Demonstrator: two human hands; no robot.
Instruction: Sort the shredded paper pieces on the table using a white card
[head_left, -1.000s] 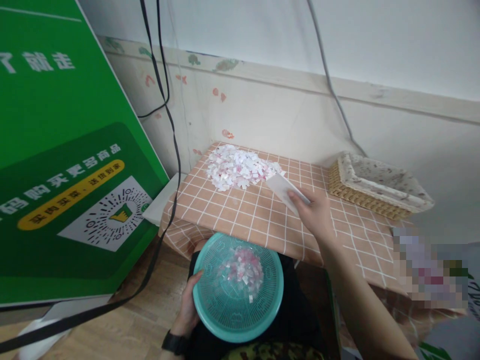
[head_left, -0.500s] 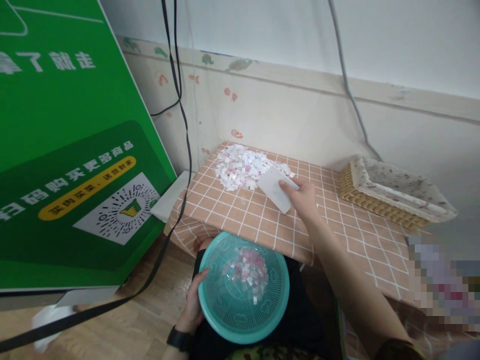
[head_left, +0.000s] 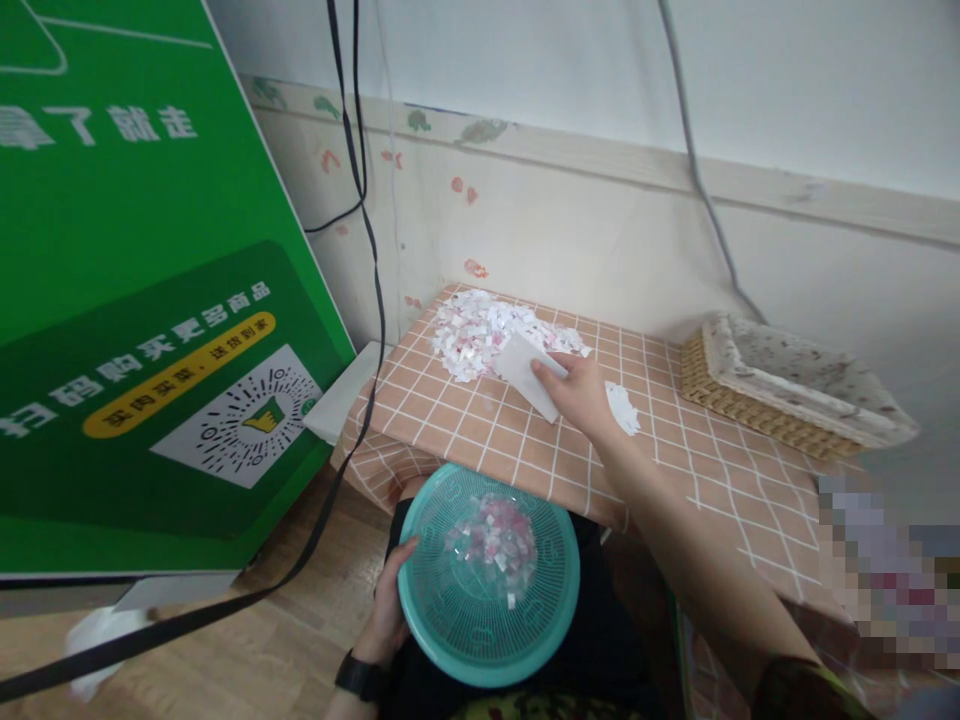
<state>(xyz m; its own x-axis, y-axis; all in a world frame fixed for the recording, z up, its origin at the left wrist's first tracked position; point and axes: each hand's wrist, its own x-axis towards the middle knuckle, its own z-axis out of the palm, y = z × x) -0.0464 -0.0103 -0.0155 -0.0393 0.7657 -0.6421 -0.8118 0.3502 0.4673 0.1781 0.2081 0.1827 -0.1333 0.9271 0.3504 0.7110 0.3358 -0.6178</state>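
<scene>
My left hand (head_left: 390, 600) grips the rim of a round teal plastic basket (head_left: 427, 620), which sits over my lap below the table edge. Inside it lies a small heap of pink, white and clear scraps (head_left: 496, 545). Over the table, my right hand (head_left: 574, 390) is closed on a flat white card (head_left: 525, 375), thumb on its upper face. The card's far end meets the near side of a pile of white and pinkish paper scraps (head_left: 472, 335). A smaller clump of white scraps (head_left: 622, 408) lies just right of my right hand.
A brown checked tablecloth (head_left: 465, 420) covers the table against the wall. A lined wicker basket (head_left: 750, 400) stands at its right. On the left is a large green panel (head_left: 150, 220), with a black strap (head_left: 375, 300) hanging before it.
My right hand and the card have moved left against the pile. The small clump of scraps to the right has come into view. My left hand and the teal basket have hardly moved.
</scene>
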